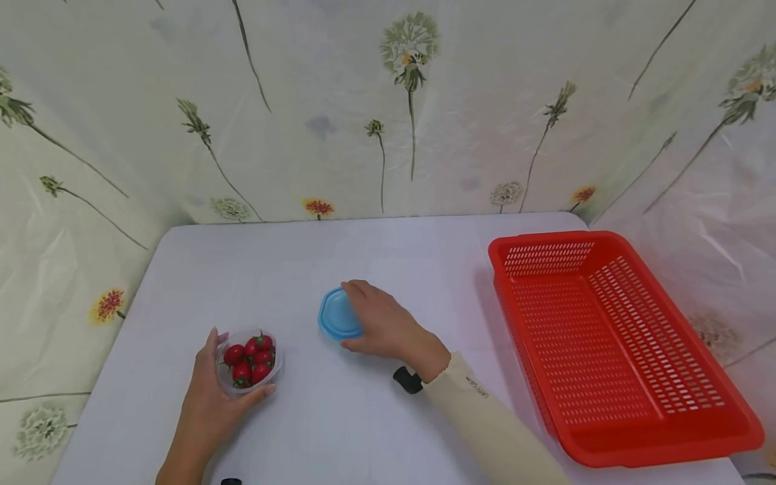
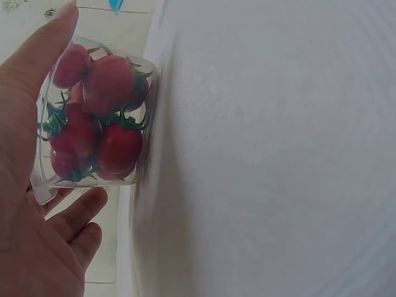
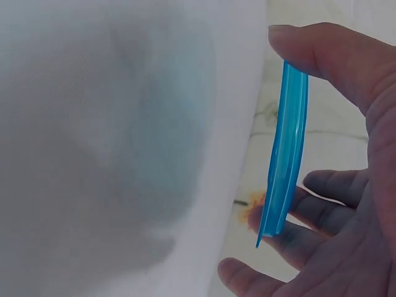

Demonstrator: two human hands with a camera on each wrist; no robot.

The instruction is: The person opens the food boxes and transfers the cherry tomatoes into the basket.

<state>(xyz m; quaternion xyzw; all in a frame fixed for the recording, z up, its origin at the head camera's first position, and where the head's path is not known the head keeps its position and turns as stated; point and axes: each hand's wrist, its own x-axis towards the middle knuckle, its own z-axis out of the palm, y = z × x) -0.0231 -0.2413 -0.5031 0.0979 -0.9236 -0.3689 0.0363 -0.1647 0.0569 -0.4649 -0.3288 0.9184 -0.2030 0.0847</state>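
Now gripping tomato tub (image 1: 279,360) toward table's (image 1: 321,431) left edge with left hand (image 1: 209,397), pinching apparently raised blue lid (image 1: 337,315) with right hand (image 1: 386,325); next, keep level.

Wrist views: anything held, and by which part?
Left hand: the clear container, by its sides. Right hand: the blue lid, by opposite edges of its rim.

"See anything at the right?"
"See a red plastic basket (image 1: 582,350), slotted on floor and walls, resting upright on the white table (image 1: 388,263)."
"And beyond the far edge?"
"Find a pale sheet (image 1: 461,128), printed with long-stemmed dandelions (image 1: 410,47) and small orange-red blooms (image 1: 318,207). Notice more of it down both sides, creased and shiny at the right."
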